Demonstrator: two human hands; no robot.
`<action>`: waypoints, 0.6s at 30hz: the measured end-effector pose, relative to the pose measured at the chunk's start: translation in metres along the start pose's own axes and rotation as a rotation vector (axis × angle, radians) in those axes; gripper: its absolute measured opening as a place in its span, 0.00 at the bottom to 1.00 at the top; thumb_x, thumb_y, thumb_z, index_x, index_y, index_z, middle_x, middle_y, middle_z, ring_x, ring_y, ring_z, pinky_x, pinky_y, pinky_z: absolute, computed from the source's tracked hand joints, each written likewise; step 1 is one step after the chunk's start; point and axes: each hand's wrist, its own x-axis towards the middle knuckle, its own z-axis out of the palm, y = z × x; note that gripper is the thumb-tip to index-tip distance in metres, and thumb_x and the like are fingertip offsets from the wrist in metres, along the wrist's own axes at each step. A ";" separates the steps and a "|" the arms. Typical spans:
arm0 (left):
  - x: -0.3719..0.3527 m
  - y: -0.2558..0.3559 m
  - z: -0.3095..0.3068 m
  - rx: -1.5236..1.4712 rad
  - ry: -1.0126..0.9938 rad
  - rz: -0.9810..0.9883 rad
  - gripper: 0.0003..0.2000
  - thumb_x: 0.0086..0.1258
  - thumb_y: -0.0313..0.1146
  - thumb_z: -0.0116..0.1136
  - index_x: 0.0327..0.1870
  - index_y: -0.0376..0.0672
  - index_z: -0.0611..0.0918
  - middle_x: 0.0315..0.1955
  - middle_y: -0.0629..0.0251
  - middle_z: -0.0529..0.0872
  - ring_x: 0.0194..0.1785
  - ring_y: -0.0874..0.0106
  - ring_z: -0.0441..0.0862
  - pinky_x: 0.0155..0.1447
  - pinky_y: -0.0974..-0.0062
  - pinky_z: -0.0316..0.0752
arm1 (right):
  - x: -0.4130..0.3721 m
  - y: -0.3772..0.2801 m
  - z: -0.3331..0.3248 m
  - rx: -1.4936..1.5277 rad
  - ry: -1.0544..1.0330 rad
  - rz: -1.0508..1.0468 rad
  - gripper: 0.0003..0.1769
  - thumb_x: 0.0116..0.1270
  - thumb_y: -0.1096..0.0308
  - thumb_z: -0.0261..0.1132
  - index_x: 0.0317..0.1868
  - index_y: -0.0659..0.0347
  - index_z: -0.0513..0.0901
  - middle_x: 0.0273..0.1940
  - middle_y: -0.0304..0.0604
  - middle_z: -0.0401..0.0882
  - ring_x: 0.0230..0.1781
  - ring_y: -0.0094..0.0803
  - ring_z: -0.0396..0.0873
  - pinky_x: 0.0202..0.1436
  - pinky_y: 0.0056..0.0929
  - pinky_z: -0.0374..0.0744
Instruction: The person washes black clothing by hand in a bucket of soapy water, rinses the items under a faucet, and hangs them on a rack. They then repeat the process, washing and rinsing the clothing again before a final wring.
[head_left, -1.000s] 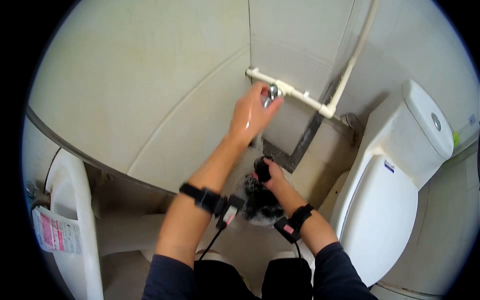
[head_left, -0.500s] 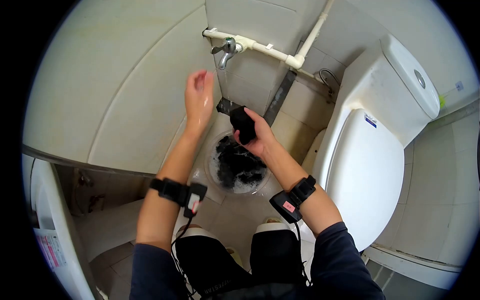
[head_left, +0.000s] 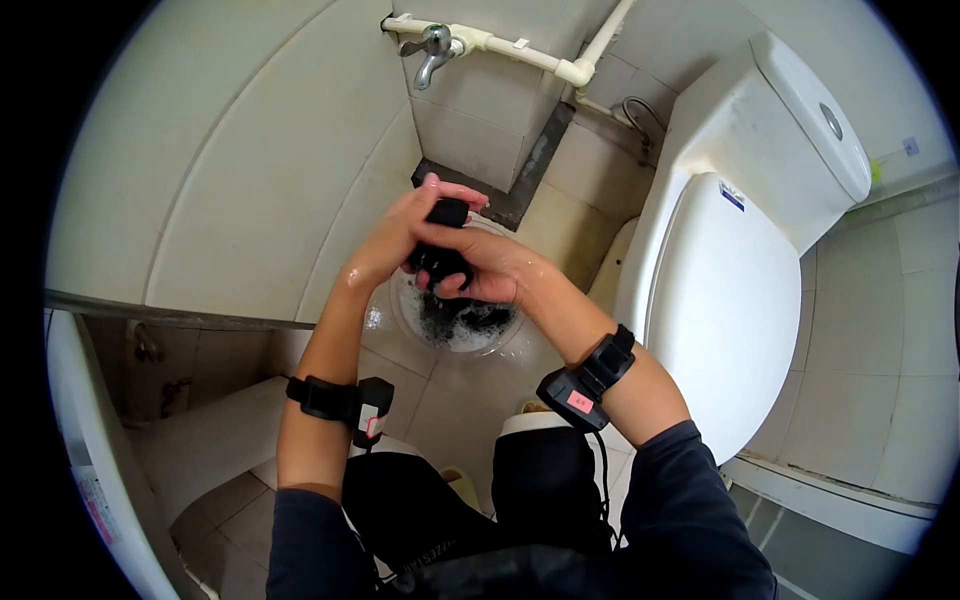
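A wet, bunched black cloth (head_left: pixel 441 262) is between my two hands, above a round clear basin (head_left: pixel 473 350). My left hand (head_left: pixel 405 226) is wrapped round its left and upper side, fingers curved over the top. From the right, my right hand (head_left: pixel 484 262) grips the same cloth, with the thumb across its front. More black fabric (head_left: pixel 470 319) lies in foamy water in the basin, partly hidden under my hands. The metal tap (head_left: pixel 432 58) is beyond my hands, and no stream shows under it.
A white toilet (head_left: pixel 735 310) stands to the right, close to my right arm. Pale pipe (head_left: pixel 520 50) runs along the back wall. At the left are a curved pale panel (head_left: pixel 250 150) and a white fixture (head_left: pixel 105 430). My legs are below the basin.
My left hand has come down from near the tap to the black cloth. Both hands now hold the cloth, which has moved left. The view has shifted, so the tap sits higher.
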 end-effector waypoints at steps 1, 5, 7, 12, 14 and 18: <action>-0.002 -0.005 -0.003 0.001 0.000 0.004 0.27 0.76 0.54 0.30 0.52 0.40 0.76 0.51 0.57 0.77 0.59 0.62 0.72 0.63 0.65 0.66 | -0.001 -0.001 0.006 -0.004 0.000 -0.003 0.18 0.65 0.59 0.64 0.46 0.63 0.71 0.37 0.46 0.74 0.27 0.29 0.74 0.13 0.13 0.64; -0.008 -0.029 0.001 -0.787 -0.262 0.227 0.21 0.74 0.50 0.37 0.54 0.44 0.73 0.57 0.58 0.72 0.63 0.51 0.68 0.65 0.56 0.65 | 0.007 0.010 0.018 0.082 -0.073 -0.048 0.13 0.64 0.68 0.62 0.43 0.65 0.69 0.38 0.48 0.74 0.25 0.24 0.69 0.10 0.11 0.58; -0.001 -0.039 0.010 -1.079 -0.274 0.513 0.16 0.72 0.46 0.44 0.50 0.43 0.72 0.59 0.59 0.70 0.66 0.51 0.64 0.66 0.57 0.64 | 0.008 0.014 0.021 0.330 -0.166 0.012 0.14 0.62 0.68 0.63 0.42 0.64 0.68 0.38 0.48 0.72 0.25 0.24 0.69 0.09 0.11 0.58; 0.008 -0.047 0.008 -1.100 -0.266 0.414 0.09 0.73 0.39 0.48 0.46 0.46 0.70 0.37 0.68 0.71 0.44 0.70 0.70 0.51 0.71 0.70 | 0.003 0.020 0.007 0.411 -0.158 0.031 0.14 0.61 0.67 0.63 0.39 0.62 0.66 0.35 0.45 0.69 0.24 0.21 0.68 0.09 0.11 0.57; 0.009 -0.034 0.016 -1.030 0.013 0.197 0.07 0.75 0.38 0.44 0.45 0.48 0.69 0.25 0.73 0.65 0.29 0.78 0.60 0.36 0.80 0.64 | 0.004 0.017 0.003 0.339 -0.180 0.080 0.14 0.60 0.66 0.64 0.36 0.60 0.67 0.31 0.41 0.69 0.20 0.18 0.64 0.09 0.09 0.56; 0.014 -0.037 0.015 -0.952 0.008 0.109 0.06 0.76 0.38 0.43 0.44 0.47 0.70 0.18 0.75 0.60 0.24 0.80 0.58 0.30 0.82 0.58 | 0.006 0.023 0.001 0.100 0.129 0.058 0.11 0.57 0.67 0.64 0.32 0.56 0.68 0.25 0.36 0.67 0.14 0.15 0.57 0.10 0.10 0.49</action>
